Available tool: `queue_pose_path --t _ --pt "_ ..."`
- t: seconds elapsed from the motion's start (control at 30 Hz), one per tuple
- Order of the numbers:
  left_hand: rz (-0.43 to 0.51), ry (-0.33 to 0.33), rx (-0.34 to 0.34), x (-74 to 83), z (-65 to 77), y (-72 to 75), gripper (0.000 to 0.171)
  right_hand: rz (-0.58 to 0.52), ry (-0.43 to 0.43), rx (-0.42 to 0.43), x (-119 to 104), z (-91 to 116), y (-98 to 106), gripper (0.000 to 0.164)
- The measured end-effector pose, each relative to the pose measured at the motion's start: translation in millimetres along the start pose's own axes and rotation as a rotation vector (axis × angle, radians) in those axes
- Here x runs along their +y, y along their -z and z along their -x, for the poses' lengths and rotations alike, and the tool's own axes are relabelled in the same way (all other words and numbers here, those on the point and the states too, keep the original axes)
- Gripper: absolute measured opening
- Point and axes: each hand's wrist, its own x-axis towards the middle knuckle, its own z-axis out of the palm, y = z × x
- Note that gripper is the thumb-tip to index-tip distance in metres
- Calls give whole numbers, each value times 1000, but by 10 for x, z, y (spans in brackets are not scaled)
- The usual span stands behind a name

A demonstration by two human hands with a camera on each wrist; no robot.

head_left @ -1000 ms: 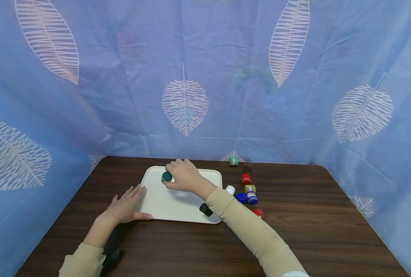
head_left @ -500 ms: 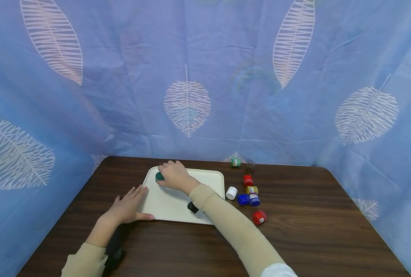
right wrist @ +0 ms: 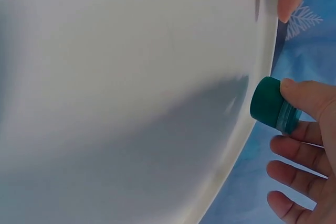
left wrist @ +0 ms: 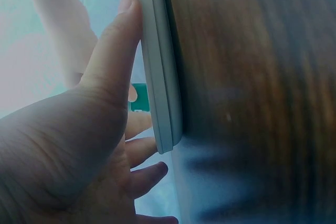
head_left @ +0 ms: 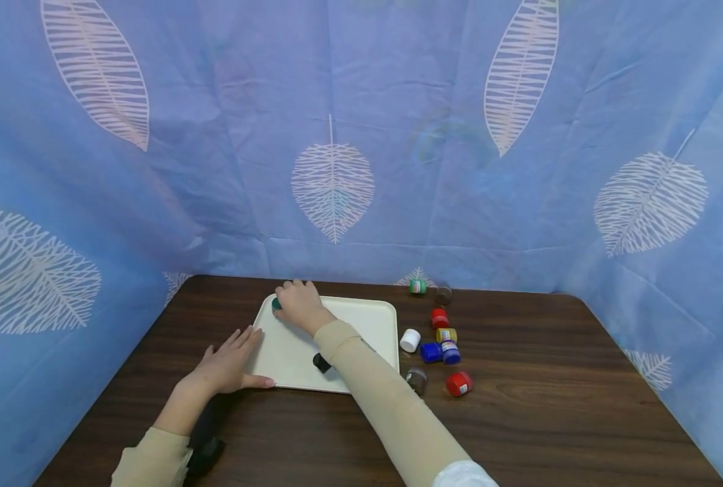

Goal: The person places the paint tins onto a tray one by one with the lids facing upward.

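Observation:
In the right wrist view a small paint jar (right wrist: pixel 266 102) with a dark green lid is pinched between the thumb and index finger of my right hand (right wrist: pixel 310 150); its other fingers are spread. The jar lies tilted over the far left corner of the white tray (head_left: pixel 361 318); whether it touches the tray I cannot tell. In the head view my right hand partly covers the jar. My left hand (head_left: pixel 230 365) rests against the tray's left side, fingers extended, with its thumb along the front edge. The left wrist view shows that thumb (left wrist: pixel 113 51) beside the tray rim.
Right of the tray several small jars lie or stand on the brown table (head_left: pixel 550 406): a white jar (head_left: pixel 410 340), a yellow jar (head_left: pixel 446 335), a red jar (head_left: pixel 459 383), blue ones and a dark jar (head_left: pixel 416 380). A green jar (head_left: pixel 418 287) is near the back edge.
My right hand has moved left and slightly back with the green-lidded jar, toward the tray's far left corner. The right forearm has uncovered more jars. My left hand stays by the tray.

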Motion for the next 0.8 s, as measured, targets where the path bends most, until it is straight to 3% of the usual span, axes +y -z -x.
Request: queue_pose_path --t 0.27,0.8 --pt "2 -5 10 13 10 1 116 -55 -98 -29 4 2 -78 46" --pt "-9 8 4 35 16 7 116 -261 -187 42 14 77 -252 48"
